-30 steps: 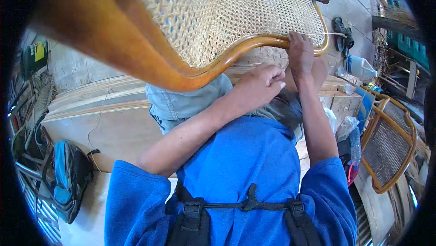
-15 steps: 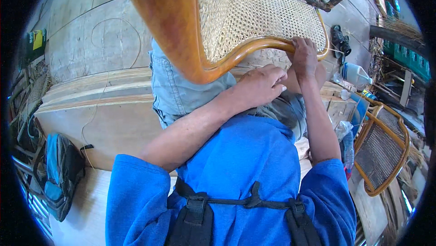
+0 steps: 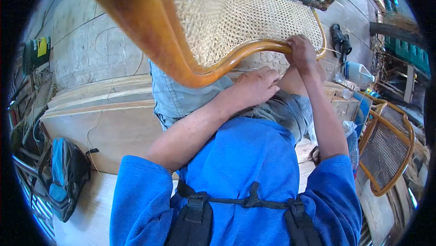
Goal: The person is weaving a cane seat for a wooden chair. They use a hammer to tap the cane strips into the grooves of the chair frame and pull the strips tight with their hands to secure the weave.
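A chair with a glossy orange-brown frame and a woven cane panel leans over my lap, its curved edge toward me. My right hand is wrapped round the frame near its right end, fingers curled over the edge of the weave. A thin pale strand sticks out beside that hand. My left hand rests above my thigh just below the frame, apart from it. Its fingers are curled together, and whatever they hold, if anything, is hidden.
A second cane-panelled frame leans at the right, near a plastic jug and black sandals. Wooden boards form the bench at my left, where a backpack stands. A dark container sits at far left.
The chair frame appears slightly farther left and tilted in view. My left hand has drawn a little toward me, while my right hand keeps its grip on the frame.
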Motion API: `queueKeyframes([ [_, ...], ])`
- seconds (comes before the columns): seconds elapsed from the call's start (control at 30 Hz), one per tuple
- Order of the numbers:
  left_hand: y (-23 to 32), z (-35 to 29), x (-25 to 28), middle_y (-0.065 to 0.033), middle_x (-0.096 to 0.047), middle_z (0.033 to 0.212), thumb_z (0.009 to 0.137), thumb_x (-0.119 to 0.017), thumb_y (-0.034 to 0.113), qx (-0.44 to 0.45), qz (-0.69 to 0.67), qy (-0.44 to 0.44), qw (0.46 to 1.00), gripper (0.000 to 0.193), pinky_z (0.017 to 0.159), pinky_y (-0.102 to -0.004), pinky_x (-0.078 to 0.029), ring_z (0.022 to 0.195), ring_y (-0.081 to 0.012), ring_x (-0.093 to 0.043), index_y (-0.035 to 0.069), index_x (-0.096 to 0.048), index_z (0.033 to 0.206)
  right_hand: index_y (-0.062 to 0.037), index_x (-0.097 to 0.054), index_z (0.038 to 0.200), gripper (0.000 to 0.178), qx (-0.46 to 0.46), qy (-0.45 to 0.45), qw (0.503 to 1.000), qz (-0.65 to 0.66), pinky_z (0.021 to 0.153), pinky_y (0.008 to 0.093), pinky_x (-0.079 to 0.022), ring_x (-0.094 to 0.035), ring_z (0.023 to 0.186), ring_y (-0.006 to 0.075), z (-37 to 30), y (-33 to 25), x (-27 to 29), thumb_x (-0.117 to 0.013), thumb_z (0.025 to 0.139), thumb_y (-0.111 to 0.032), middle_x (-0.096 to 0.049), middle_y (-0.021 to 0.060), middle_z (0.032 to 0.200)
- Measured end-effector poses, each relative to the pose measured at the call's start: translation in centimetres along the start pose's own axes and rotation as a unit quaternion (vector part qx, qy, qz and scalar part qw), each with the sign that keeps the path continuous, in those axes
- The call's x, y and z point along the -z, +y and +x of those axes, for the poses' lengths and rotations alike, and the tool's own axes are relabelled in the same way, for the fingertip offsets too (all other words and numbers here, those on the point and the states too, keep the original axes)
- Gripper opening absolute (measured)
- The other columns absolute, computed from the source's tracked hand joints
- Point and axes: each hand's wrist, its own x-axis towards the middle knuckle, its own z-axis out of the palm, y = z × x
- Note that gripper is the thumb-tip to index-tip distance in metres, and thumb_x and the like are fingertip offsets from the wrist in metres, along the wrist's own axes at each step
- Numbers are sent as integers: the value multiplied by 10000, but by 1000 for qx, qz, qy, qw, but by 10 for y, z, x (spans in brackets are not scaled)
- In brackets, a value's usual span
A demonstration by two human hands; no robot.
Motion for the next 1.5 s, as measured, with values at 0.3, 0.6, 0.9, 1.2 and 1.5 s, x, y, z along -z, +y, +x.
queueKeyframes([
  [0.3, -8, -1, 5, -178, -593, 983, 818, -585, 215, -10, 23, 18, 1000, 282, 811, -402, -463, 935, -336, -582, 25, -577, 1025, -73, -624, 795, 173, -10, -61, 998, -25, 723, 425, -481, -602, 835, 352, 6, -6, 14, -466, 819, -140, -629, 154, 850],
  [0.6, 8, 9, 16, -175, -598, 982, 825, -576, 191, 54, 26, -30, 998, 241, 790, -401, -467, 904, -331, -594, 17, -581, 991, -40, -633, 847, 153, -25, -106, 988, -113, 686, 424, -498, -629, 818, 348, 22, -26, 34, -508, 802, -115, -639, 179, 835],
  [0.9, -4, 11, 10, -146, -630, 999, 841, -554, 160, 76, 61, -40, 994, 228, 828, -345, -466, 926, -265, -610, 9, -614, 1000, 4, -610, 946, 194, -398, 186, 884, 159, 685, 369, -448, -599, 770, 302, -185, 0, 77, -555, 855, -158, -620, 174, 861],
  [1.2, -14, 20, -7, -145, -610, 919, 837, -566, 166, 76, 90, -49, 992, 205, 781, -365, -474, 881, -286, -603, 19, -602, 975, 39, -520, 1113, 304, -549, 77, 814, 170, 857, 358, -444, -586, 966, 333, -360, -40, -23, -562, 839, -89, -590, 225, 1051],
  [1.5, -25, 18, -11, -160, -606, 911, 845, -549, 201, 83, 125, -81, 985, 197, 763, -407, -474, 870, -332, -594, 47, -606, 953, 5, -500, 1223, 380, -468, 203, 834, 209, 650, 209, -417, -495, 745, 70, -291, -44, 59, -537, 846, -32, -569, 52, 912],
])
